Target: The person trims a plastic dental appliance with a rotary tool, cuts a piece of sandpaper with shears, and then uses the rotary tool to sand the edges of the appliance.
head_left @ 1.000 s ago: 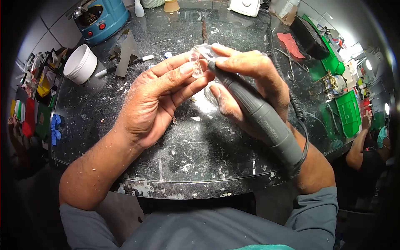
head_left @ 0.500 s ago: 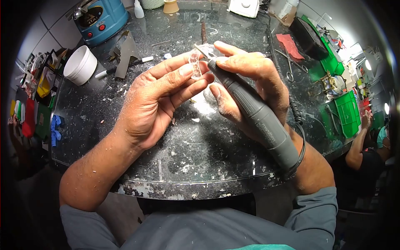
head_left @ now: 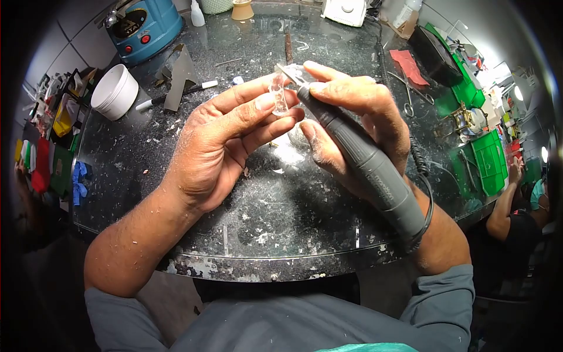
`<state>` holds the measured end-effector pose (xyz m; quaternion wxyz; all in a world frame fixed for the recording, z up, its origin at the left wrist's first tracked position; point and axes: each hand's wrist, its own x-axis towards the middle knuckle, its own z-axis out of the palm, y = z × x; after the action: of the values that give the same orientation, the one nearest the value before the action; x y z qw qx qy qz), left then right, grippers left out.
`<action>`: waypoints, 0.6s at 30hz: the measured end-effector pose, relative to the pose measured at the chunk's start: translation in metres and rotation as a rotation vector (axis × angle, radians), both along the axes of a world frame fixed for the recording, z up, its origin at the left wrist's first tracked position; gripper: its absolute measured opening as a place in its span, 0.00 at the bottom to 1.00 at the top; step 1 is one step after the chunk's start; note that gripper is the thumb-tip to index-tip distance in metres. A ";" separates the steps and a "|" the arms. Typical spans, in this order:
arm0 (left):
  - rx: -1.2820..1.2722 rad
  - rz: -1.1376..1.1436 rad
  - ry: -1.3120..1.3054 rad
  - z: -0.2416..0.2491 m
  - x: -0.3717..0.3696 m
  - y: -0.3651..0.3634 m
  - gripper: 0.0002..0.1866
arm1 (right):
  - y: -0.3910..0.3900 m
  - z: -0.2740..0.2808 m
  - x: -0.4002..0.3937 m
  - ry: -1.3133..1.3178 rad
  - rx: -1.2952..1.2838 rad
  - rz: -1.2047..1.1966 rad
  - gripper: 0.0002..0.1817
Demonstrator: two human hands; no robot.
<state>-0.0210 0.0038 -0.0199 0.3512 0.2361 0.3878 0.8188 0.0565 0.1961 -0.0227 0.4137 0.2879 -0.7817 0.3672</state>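
Between the thumb and fingers of my left hand [head_left: 226, 126] is a clear, arch-shaped dental splint [head_left: 279, 98], held up above the dusty bench. My right hand [head_left: 366, 111] is wrapped around a black rotary handpiece [head_left: 369, 158], its body slanting down toward my right forearm. A thin bur [head_left: 286, 73] sticks out of the handpiece's tip and lies at the upper edge of the splint; whether it touches cannot be made out. My right fingertips partly hide the splint's far side. A coiled cord [head_left: 419, 158] hangs beside my right wrist.
A dark bench [head_left: 246, 229] is strewn with white dust and chips. On the left are a white tub [head_left: 115, 94], a marker [head_left: 176, 95] and a blue machine [head_left: 143, 32]. To the right lie scissors [head_left: 409, 94], red sheet [head_left: 409, 66] and green trays [head_left: 488, 161]. A co-worker's arm [head_left: 505, 193] shows far right.
The handpiece tip and the splint have shifted very slightly down and to the right. Both hands keep the same hold, and the view has moved a little.
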 end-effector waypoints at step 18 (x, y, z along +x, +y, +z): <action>-0.055 0.013 0.002 0.003 -0.001 -0.002 0.20 | 0.000 0.001 0.000 -0.021 0.006 0.031 0.23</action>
<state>-0.0218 0.0016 -0.0168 0.3521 0.2244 0.4122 0.8098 0.0564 0.1957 -0.0213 0.3988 0.2972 -0.7828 0.3740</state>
